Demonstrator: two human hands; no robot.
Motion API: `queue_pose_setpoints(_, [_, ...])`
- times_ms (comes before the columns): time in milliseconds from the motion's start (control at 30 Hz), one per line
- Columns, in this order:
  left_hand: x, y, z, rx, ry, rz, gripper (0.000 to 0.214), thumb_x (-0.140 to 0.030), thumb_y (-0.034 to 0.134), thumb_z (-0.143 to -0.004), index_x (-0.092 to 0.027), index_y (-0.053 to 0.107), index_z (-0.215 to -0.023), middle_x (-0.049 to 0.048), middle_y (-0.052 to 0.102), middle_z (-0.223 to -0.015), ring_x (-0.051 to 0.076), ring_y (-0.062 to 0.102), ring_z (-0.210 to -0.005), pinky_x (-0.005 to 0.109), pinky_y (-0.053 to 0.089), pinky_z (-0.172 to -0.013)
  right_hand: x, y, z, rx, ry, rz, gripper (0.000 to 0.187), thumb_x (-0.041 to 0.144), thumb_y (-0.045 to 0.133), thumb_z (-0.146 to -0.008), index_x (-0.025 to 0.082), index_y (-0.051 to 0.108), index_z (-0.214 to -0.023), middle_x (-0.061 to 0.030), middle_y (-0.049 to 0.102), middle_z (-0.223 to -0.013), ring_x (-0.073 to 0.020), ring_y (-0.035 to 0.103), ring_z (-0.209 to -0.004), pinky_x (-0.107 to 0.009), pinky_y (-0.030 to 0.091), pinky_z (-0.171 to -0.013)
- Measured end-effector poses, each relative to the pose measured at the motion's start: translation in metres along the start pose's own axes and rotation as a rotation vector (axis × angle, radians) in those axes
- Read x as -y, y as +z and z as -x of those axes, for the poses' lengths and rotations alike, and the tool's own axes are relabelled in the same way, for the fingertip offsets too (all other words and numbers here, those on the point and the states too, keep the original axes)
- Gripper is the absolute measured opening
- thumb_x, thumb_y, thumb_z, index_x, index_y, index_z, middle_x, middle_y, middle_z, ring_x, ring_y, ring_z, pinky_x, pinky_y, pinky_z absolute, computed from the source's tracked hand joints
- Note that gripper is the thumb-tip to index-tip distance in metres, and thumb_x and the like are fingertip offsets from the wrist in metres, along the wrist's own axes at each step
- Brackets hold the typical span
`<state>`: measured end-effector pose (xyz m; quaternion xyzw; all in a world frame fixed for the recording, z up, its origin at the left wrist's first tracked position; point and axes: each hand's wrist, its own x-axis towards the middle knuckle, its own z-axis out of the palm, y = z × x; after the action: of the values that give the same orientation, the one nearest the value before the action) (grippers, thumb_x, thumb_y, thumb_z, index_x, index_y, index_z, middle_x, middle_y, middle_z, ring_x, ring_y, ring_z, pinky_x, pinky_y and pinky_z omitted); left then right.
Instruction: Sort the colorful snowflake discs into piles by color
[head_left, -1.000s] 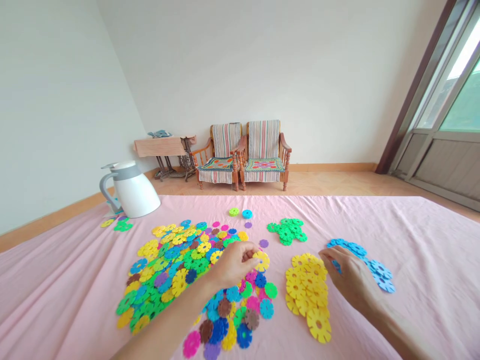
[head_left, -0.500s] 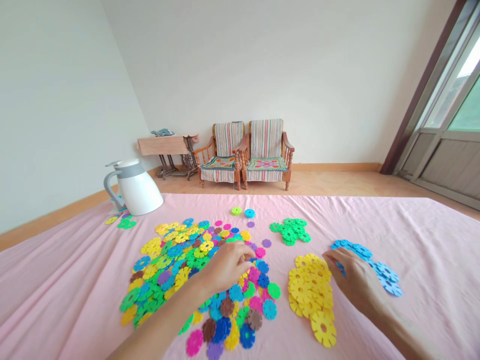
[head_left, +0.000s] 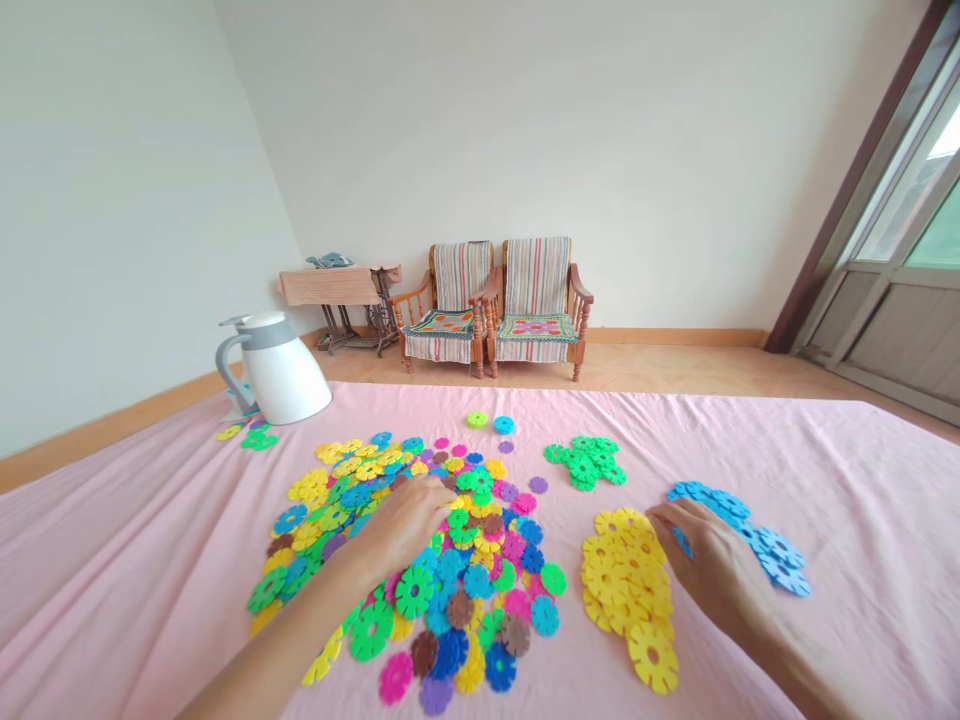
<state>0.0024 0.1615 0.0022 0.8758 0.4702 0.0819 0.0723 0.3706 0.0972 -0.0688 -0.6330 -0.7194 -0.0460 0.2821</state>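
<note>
A mixed heap of notched, flower-shaped plastic discs (head_left: pixel 450 570) in many colours covers the left and middle of the cloth. My left hand (head_left: pixel 416 510) is over this heap, its fingers bent together and pointing right; whatever they pinch is hidden. My right hand (head_left: pixel 697 540) is low between a pile of yellow discs (head_left: pixel 619 580) and a row of blue discs (head_left: pixel 780 550), fingers curled toward the thumb. A bit of blue disc (head_left: pixel 682 541) shows inside that curl; whether it is gripped or lies behind is unclear.
A cluster of green discs (head_left: pixel 589 463) lies beyond the yellow pile. One lime disc (head_left: pixel 477 420) and a light-blue disc (head_left: pixel 504 425) sit farther back. A white jug (head_left: pixel 289 375) stands at the back left of the pink cloth (head_left: pixel 862 480), with a few discs near it.
My left hand has moved left and slightly back across the mixed heap, uncovering discs in its middle. My right hand has stayed beside the yellow pile. The view has shifted slightly.
</note>
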Motion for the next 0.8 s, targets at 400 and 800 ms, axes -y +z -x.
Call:
queue_pose_setpoints(400, [-0.102, 0.038, -0.040, -0.062, 0.030, 0.472, 0.020, -0.017, 0.051, -0.080, -0.016, 0.068, -0.071, 0.0009, 0.065, -0.066, 0.013, 0.056, -0.062, 0.022, 0.037, -0.056, 0.017, -0.001, 0.001, 0.012, -0.118, -0.083, 0.029, 0.032, 0.039, -0.094, 0.024, 0.066, -0.101, -0.0064, 0.068, -0.096, -0.0198, 0.063, -0.088, -0.032, 0.048, -0.079])
queue_pose_setpoints(800, [-0.087, 0.022, -0.024, 0.002, 0.090, 0.361, 0.022, -0.010, 0.049, -0.077, -0.017, 0.069, -0.080, 0.0040, 0.069, -0.080, 0.017, 0.061, -0.076, 0.025, 0.042, -0.070, 0.012, 0.003, 0.001, -0.014, -0.105, -0.064, 0.029, 0.032, 0.039, -0.094, 0.023, 0.066, -0.099, -0.0058, 0.068, -0.094, -0.0194, 0.063, -0.086, -0.032, 0.049, -0.077])
